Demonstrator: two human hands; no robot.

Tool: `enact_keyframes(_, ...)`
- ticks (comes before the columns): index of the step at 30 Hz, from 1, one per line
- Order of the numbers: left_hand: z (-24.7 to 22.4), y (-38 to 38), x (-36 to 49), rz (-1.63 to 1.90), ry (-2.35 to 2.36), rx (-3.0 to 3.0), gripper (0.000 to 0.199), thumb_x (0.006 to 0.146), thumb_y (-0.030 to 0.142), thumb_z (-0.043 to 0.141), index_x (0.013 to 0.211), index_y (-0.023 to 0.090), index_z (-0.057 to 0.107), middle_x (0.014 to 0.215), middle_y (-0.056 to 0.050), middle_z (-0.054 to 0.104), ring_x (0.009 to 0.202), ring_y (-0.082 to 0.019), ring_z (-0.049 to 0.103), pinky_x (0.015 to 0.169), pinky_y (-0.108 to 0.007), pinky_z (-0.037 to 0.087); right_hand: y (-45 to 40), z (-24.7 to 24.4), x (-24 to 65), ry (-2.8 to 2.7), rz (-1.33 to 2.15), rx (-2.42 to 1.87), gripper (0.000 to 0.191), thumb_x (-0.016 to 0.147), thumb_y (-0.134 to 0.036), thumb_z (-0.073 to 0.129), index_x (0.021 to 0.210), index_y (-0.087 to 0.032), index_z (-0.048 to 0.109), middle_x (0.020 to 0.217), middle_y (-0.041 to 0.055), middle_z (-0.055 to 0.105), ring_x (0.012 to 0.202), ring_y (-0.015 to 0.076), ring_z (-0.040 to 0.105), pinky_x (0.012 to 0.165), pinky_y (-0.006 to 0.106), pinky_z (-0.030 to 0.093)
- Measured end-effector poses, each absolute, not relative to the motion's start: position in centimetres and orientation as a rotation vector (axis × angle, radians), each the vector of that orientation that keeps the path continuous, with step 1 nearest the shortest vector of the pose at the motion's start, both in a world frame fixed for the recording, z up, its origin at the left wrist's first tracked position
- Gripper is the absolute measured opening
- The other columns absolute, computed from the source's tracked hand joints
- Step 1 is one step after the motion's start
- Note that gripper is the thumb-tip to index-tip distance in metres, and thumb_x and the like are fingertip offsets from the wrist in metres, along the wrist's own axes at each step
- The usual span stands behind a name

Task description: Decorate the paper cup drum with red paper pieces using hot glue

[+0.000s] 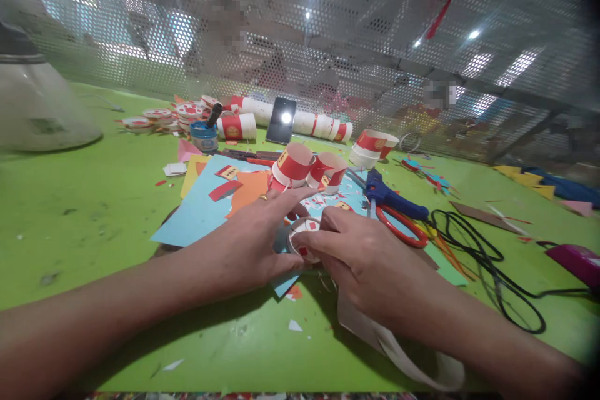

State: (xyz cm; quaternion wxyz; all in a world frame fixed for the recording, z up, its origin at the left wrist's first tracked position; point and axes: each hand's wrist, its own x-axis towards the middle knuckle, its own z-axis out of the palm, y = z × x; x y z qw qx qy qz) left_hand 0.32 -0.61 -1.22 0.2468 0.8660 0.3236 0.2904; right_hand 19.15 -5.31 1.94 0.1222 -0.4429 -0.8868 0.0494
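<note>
A small round paper cup base, white with red squares on it, is between my two hands above the cut papers. My left hand curves around its left side, the thumb at the near edge and the fingers reaching over the far side. From the right, my right hand is closed at the disc, its index fingertip pressing on the face; its other fingertips are hidden. A white paper strip trails below my right hand. Just beyond stand cut red-and-white paper cups on light blue paper.
A blue glue gun and orange-handled scissors lie to the right, near a looped black cable. Farther back are a phone, a blue jar and a row of stacked cups. A perforated screen rises behind the green table.
</note>
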Motion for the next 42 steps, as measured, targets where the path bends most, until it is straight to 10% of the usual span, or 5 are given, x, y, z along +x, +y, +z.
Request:
enact_keyframes(15,-1.7,-0.6,0.1,0.766,0.866,2.392,0.075,0.075,0.025,0.072,0.141,0.028,0.036,0.115,-0.006,0.065,0.097,-0.022,0.062,0.084,-0.037,0.050,-5.2,1.6,19.0,-2.689,-0.001,-1.305,0.023,0.090,-0.008,0.049,0.088,-0.019,0.069,0.078,0.0043,0.053,0.068,0.0161,0.043,0.057,0.030,0.024)
enact_keyframes(29,-1.6,-0.4,0.5,0.744,0.927,2.374,0.072,0.077,0.039,0.071,0.139,0.026,0.039,0.100,-0.004,0.067,0.078,-0.019,0.062,0.071,-0.033,0.049,-3.9,2.8,20.2,-2.226,0.093,-1.194,0.019,0.086,-0.007,0.057,0.094,-0.012,0.073,0.077,0.0048,0.066,0.070,0.0145,0.055,0.064,0.028,0.041)
enact_keyframes(42,-1.3,-0.3,0.6,0.592,1.037,2.297,0.089,0.072,0.037,0.075,0.147,0.021,0.029,0.124,-0.012,0.061,0.101,-0.028,0.060,0.084,-0.041,0.049,-3.5,2.6,20.4,-2.292,0.189,-1.258,0.018,0.086,-0.009,0.057,0.083,-0.011,0.075,0.071,0.0043,0.063,0.067,0.0149,0.054,0.062,0.029,0.038)
